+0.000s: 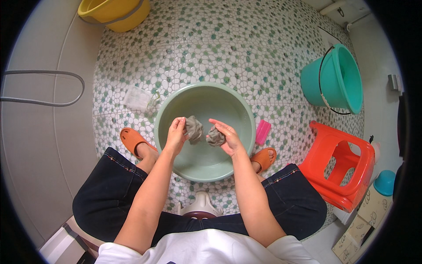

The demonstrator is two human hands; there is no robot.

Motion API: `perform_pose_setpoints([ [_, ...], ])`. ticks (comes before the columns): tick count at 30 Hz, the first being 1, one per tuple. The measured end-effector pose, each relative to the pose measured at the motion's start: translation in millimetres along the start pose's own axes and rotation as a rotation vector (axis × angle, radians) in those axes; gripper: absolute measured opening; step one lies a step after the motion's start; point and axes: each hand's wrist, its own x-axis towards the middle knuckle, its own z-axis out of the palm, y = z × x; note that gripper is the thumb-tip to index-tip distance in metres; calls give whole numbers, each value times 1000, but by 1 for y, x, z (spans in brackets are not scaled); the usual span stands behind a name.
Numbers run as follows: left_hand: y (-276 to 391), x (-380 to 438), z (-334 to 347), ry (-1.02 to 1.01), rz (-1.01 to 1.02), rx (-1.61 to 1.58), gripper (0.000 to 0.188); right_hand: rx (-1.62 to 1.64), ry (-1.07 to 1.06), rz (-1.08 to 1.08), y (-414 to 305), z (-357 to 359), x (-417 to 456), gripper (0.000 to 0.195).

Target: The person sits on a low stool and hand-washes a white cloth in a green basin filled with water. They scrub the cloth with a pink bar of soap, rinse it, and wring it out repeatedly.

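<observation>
Both hands are over a round pale green plastic basin on the floor between my feet. My left hand pinches a crumpled grey cloth item between thumb and fingers. A second bunched grey cloth item lies in the palm and fingers of my right hand, its index finger stretched out. The two cloth pieces are a little apart. Whether the basin holds water is hard to tell. Right of the basin lies a bright pink block, perhaps soap or a brush.
A whitish mesh bag lies left of the basin. Around stand a yellow bucket, a turquoise bucket and a red plastic stool on its side. A grey hose loops by the left wall. Orange slippers flank the basin.
</observation>
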Motion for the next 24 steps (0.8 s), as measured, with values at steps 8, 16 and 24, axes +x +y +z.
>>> perform_pose_setpoints([
  [8,-12,-9,20,-89,14,-121,44,-229,235,-245,30,42,18,21],
  [16,-11,-6,13,-39,86,-124,33,-263,358,-384,40,46,21,23],
  [24,8,-3,13,66,136,-33,24,-781,145,-118,20,10,19,22],
])
